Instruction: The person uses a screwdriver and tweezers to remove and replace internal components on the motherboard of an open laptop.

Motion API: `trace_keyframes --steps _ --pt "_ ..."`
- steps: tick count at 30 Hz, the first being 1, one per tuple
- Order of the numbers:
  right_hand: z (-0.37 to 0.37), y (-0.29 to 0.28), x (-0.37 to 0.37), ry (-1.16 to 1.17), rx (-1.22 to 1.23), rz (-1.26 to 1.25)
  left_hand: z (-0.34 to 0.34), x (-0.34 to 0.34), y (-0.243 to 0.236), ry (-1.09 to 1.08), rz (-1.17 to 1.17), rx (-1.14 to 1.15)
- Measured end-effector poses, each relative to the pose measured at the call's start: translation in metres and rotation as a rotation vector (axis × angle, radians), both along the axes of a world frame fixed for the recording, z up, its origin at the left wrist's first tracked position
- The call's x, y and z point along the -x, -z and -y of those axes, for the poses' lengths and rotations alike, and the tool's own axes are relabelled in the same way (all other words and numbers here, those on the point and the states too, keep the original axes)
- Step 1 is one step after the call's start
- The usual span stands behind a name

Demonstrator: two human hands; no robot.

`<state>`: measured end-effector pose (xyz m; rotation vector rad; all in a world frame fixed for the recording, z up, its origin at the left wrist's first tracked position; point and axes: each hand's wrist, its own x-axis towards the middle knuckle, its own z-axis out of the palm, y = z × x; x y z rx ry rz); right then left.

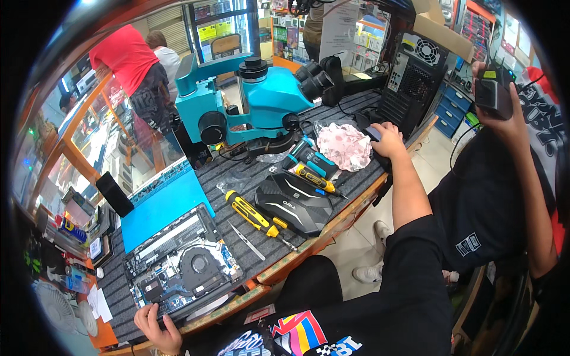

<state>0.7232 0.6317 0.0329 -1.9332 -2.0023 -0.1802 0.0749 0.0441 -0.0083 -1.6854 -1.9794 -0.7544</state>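
An opened laptop base (pixel 187 261) lies on the grey ribbed mat, its battery, fan and circuit boards showing. My left hand (pixel 157 329) rests at its near left corner, fingers apart, holding nothing. Across the bench, my right hand (pixel 387 140) is closed around a small dark bluish object (pixel 373 133), mostly hidden by the fingers. Beside it sits a crumpled pink-and-white bundle (pixel 344 146) in clear plastic. A yellow-black screwdriver (pixel 250 213), silver tweezers (pixel 247 240), a black angular case (pixel 294 204), a yellow pen-shaped tool (pixel 314 178) and a teal-black power tool (pixel 310 159) lie between my hands.
A teal microscope (pixel 261 95) stands over the bench's far side. Behind the laptop are a blue mat (pixel 169 204) and a leaning phone (pixel 114 194). A black computer tower (pixel 415 74) stands far right. At right, another person holds a black box (pixel 494 95).
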Motion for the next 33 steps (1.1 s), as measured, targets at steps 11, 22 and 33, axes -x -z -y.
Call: trace_keyframes --steps 11,22,33 --pt "-0.006 0.009 0.013 0.031 0.060 0.031 0.003 -0.002 0.000 -0.011 0.025 0.006" --pt "0.003 0.007 0.009 0.007 -0.014 -0.019 0.002 -0.004 -0.005 -0.014 0.011 0.004" --pt "-0.001 0.018 0.012 0.055 0.038 0.112 -0.001 -0.003 -0.003 -0.009 0.011 -0.001"
